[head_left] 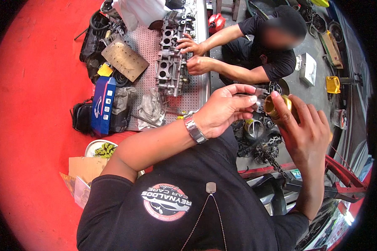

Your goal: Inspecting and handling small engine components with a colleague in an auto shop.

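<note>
Gripping the golden jar (272, 111) in our right hand (305, 134), fingers clamped around its body, we face its open mouth toward our left hand (227, 109). Just beside that mouth, the left thumb and fingers pinch a small clear piece (260, 92), too blurred to identify. Light, even pressure and minimal tilting should serve us best, in case anything is inside.

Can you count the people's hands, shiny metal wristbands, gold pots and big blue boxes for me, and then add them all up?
Hands: 4 (left hand and right hand of the person wearing the camera, plus the co-worker's two hands)
Metal wristband: 1
Gold pot: 1
Blue box: 1
Total: 7
</note>
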Action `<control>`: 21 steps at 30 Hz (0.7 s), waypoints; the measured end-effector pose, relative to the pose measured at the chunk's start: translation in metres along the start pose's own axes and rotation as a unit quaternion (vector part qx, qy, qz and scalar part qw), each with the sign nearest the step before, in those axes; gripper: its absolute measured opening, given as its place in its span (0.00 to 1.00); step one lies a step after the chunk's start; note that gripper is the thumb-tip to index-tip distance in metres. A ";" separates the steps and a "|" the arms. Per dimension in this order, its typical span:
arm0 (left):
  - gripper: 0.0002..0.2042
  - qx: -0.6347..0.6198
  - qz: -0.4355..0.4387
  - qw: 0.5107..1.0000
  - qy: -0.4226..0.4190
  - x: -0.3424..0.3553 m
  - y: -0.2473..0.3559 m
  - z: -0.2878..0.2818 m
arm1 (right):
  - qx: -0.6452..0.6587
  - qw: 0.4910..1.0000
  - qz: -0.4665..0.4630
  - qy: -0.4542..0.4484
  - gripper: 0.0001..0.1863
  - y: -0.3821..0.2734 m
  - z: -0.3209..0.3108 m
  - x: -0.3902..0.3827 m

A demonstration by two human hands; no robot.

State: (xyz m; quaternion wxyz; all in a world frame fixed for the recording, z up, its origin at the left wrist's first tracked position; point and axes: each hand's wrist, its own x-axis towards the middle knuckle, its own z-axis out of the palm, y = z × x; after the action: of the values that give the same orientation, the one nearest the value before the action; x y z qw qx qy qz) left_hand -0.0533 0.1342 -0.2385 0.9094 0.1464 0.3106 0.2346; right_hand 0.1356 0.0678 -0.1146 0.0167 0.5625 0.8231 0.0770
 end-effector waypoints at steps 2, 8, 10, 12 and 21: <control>0.13 -0.001 -0.005 1.000 -0.001 0.000 0.001 0.001 | -0.003 1.000 -0.006 0.008 0.31 -0.001 -0.001 0.001; 0.14 -0.004 -0.001 1.000 -0.013 0.001 -0.001 0.003 | -0.030 0.999 -0.015 0.011 0.30 0.001 -0.005 0.003; 0.14 -0.007 -0.004 1.000 -0.010 0.000 0.000 0.005 | -0.041 0.999 -0.016 0.010 0.30 0.000 -0.007 0.004; 0.14 -0.010 -0.007 1.000 -0.008 -0.001 0.002 0.007 | -0.043 0.999 -0.021 0.010 0.30 0.001 -0.008 0.004; 0.14 -0.026 -0.001 0.999 -0.022 -0.002 0.000 0.007 | -0.043 0.999 -0.031 0.003 0.30 0.002 -0.012 0.006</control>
State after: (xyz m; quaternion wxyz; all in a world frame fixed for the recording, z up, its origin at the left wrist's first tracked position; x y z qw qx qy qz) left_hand -0.0508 0.1324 -0.2321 0.9198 0.1276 0.2841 0.2388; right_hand 0.1339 0.0730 -0.1023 0.0411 0.5349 0.8362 0.1136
